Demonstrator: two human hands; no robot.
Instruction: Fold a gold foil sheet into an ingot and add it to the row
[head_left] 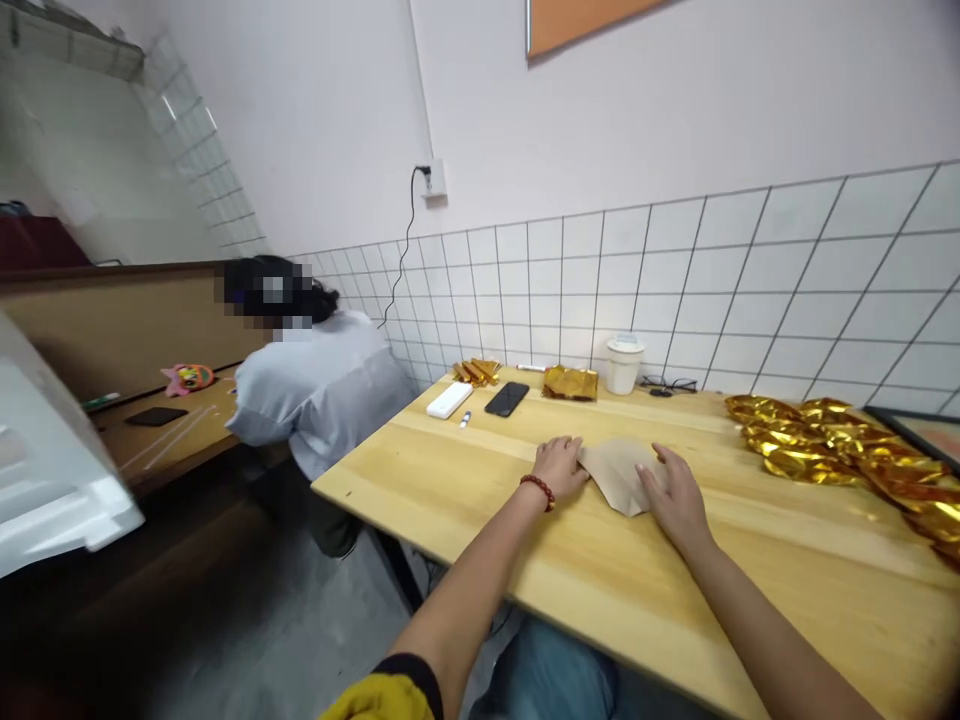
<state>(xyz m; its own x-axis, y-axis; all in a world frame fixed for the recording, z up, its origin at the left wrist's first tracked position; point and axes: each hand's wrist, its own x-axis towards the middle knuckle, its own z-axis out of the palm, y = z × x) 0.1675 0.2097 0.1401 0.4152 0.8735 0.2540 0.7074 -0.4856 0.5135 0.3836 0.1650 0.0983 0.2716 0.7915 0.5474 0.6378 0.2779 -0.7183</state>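
A beige sheet of paper (616,478), folded or bent to a point at its near side, lies on the wooden table between my hands. My left hand (559,466), with a red bead bracelet (538,488) at the wrist, is closed at the paper's left corner; its thumb is mostly hidden. At the right edge, my right hand (679,498) grips the paper, thumb over the top and forefinger behind. Beyond my left hand lie a black phone (507,399), a white power bank (449,400) and a small white tube-like item (466,419).
Gold foil packets (570,383), a lidded white cup (624,364) and glasses (667,385) line the wall side of the table (450,490). Crumpled gold foil (832,440) covers the far right. A person in a light top (322,385) leans over another desk at left.
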